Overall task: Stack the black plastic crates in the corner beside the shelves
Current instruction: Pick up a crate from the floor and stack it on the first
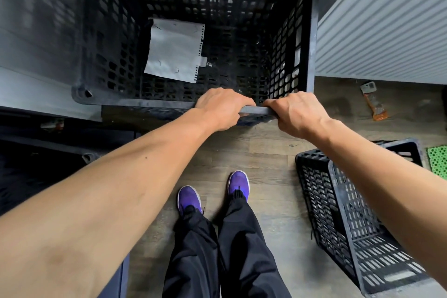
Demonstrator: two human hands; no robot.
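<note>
Fingers (242,101) of left hand (221,109) and right hand (295,115) clamped side by side on the near rim of black perforated crate (135,103). The crate sits ahead, against white ribbed panel (387,22), with torn paper sheet (174,51) inside. Second lattice crate (350,215) tilted on plank floor (256,152), right.

Bare forearms (121,189) behind the fingers (232,100). Farther back and below, loose black trousers (242,249), slightly glossy, cuffs bunched over purple shoes (238,182) with pale soles.
</note>
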